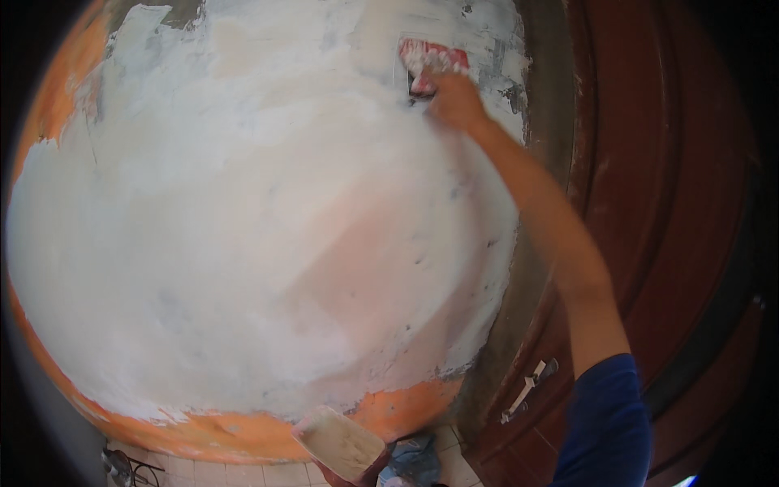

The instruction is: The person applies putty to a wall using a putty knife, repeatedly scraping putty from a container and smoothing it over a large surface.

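My right hand grips a red, putty-smeared flat spreading blade against the white-coated wall, high up near its right edge. The arm is stretched up from the lower right, in a blue sleeve. At the bottom middle a rectangular reddish tray holds pale wet paste, held out below the coated area. I cannot make out my left hand at the tray.
Orange paint shows around the coating. A dark red panelled door with a metal handle stands to the right, beside a grey strip. Below are floor tiles, a blue item and dark objects at lower left.
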A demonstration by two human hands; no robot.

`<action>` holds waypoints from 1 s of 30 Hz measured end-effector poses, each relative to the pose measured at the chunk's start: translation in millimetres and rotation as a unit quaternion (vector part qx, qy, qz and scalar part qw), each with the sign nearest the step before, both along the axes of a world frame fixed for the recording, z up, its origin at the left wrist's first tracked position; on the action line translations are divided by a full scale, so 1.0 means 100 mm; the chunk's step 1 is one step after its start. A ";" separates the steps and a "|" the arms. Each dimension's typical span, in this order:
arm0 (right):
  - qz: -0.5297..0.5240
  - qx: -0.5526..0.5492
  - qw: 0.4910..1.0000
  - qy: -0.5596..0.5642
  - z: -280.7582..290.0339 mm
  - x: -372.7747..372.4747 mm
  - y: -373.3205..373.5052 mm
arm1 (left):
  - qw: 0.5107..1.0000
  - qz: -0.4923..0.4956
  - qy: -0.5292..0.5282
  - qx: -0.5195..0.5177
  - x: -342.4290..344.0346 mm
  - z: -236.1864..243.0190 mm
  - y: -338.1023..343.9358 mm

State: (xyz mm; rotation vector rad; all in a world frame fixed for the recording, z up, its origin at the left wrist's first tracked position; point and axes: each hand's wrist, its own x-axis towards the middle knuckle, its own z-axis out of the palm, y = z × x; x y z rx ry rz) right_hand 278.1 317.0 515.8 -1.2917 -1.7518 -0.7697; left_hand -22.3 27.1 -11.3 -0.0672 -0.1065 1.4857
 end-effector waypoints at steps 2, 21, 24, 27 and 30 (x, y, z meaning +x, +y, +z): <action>0.049 0.233 0.967 -0.089 -0.42 -0.07 0.17 | 0.991 0.018 -0.116 -0.056 0.02 -0.13 0.10; 0.030 0.135 0.987 -0.083 -0.38 -0.13 0.18 | 0.992 0.054 0.107 -0.037 -0.01 0.10 -0.04; 0.061 0.064 0.991 -0.102 -0.96 -0.29 -0.03 | 0.985 0.087 0.141 -0.055 -0.09 0.02 -0.14; 0.101 0.049 0.992 -0.058 -0.83 -0.19 -0.44 | 0.969 0.107 0.209 -0.080 -0.11 0.21 -0.10; 0.099 0.202 0.974 0.016 -0.22 0.09 -0.56 | 0.988 0.056 0.119 -0.078 -0.20 0.00 -0.07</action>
